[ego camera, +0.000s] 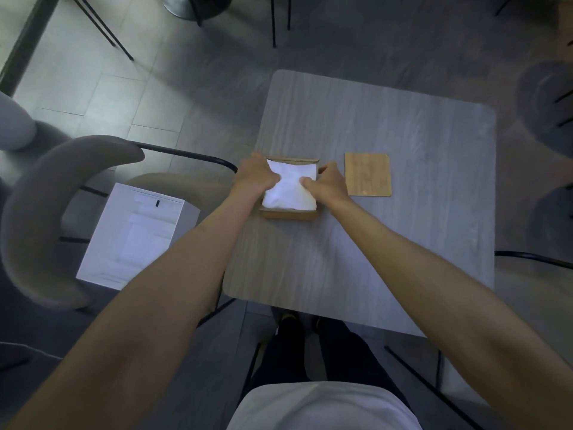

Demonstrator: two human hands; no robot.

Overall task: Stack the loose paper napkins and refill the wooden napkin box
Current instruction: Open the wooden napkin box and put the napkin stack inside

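Observation:
A wooden napkin box (288,214) stands near the left edge of the grey table (403,231). A white stack of paper napkins (291,187) fills it, crumpled in the middle. My left hand (254,178) grips the stack's left side, thumb on top, fingers curled over the box's left edge. On the right side my right hand (328,184) holds the stack the same way, thumb pressing its top. The box's flat wooden lid (367,174) lies on the table just right of the box.
A curved grey chair (46,218) stands left of the table with a white carton (136,240) on its seat. Dark chairs (552,107) sit at the right edge. Metal chair legs (102,26) show on the floor beyond.

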